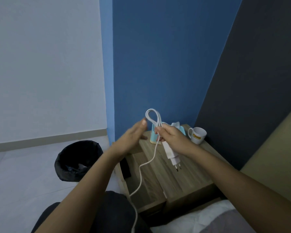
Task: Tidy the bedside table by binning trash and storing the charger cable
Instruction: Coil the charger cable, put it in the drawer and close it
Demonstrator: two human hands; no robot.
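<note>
My right hand (171, 137) grips the white charger cable (144, 165) together with its white plug adapter (172, 157) above the wooden bedside table (188, 180). A loop of the cable sticks up above my fist, and the long loose end trails down over the table's front edge past my knee. My left hand (133, 139) hovers just left of the loop with fingers spread, holding nothing. A black-lined bin (77, 161) stands on the floor to the table's left.
A light blue tissue holder (181, 130) and a white mug (197, 135) stand at the back of the table against the blue wall. A dark recess (125, 167) shows on the table's left side. Bed linen (208, 217) lies at the lower right.
</note>
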